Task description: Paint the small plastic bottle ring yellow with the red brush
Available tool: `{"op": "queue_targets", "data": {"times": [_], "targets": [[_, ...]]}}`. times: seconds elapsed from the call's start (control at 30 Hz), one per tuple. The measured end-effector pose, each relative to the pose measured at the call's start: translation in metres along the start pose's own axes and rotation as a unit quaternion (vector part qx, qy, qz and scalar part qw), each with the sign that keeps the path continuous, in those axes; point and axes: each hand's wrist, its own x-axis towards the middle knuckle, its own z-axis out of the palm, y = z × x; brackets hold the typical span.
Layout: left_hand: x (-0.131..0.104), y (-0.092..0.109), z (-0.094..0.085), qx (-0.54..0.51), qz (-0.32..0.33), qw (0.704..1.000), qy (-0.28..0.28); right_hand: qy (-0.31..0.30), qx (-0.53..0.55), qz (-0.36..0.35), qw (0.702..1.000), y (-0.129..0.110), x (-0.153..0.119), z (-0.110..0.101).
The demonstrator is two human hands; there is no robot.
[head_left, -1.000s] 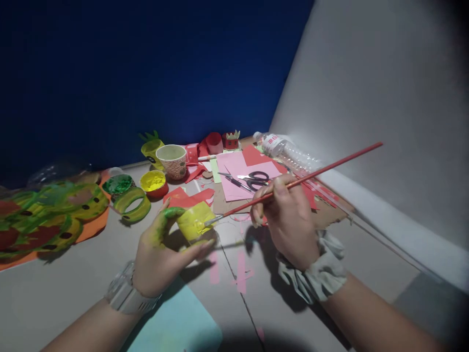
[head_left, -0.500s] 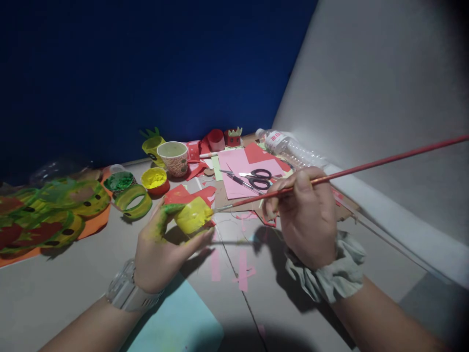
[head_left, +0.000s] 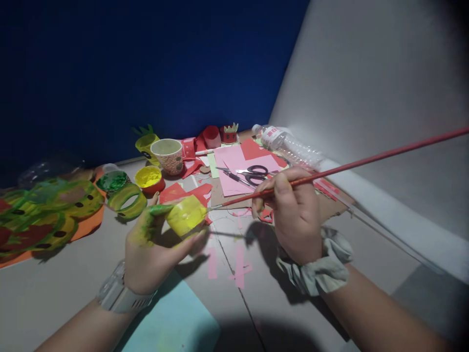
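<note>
- At the worktop's (head_left: 47,298) left, green-and-yellow paper shapes (head_left: 64,217) overlap on orange paper (head_left: 90,227).
- Towards the back edge stand a tub of green paint (head_left: 114,181), a painted ring (head_left: 129,204) just in front of it, a tub of yellow paint (head_left: 148,178) and a patterned cup (head_left: 168,157).
- The left hand (head_left: 146,261), one finger smeared green, has its grip part closed, thumb below and fingers above, around a yellow piece (head_left: 186,216). I see that small curved piece held above the worktop's middle, lying right of the palm, its longer side running roughly left to right with a slight rise.
- A long red brush (head_left: 238,199) points its tip at the piece's right edge; whether they touch, I can't tell from here. Its shaft climbs away to the right.
- Beyond it, scissors (head_left: 245,172) rest on pink paper (head_left: 229,159).
- The right hand (head_left: 298,220) has its grip closed in a pinch on the shaft, farther from the piece than the left hand.
- A clear bottle (head_left: 293,150) lies near the back right corner.
</note>
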Motion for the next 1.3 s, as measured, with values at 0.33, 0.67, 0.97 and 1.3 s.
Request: {"op": "queue_targets", "data": {"times": [0.33,0.67,0.97,1.3], "targets": [[-0.001,-0.002,0.0,-0.056,-0.009,0.998,-0.031,0.09,0.049,0.035,0.994,-0.005,0.017,-0.009],[-0.003,0.0,0.0,-0.189,-0.007,0.981,-0.048,0.037,-0.005,0.066,0.997,-0.001,0.012,-0.008],[-0.001,0.01,0.002,-0.125,-0.017,0.99,-0.055,0.1,-0.043,-0.006,0.994,-0.009,0.013,-0.009],[-0.004,0.005,0.002,-0.119,0.004,0.99,-0.076,0.028,0.029,0.071,0.997,-0.005,0.008,-0.002]]}}
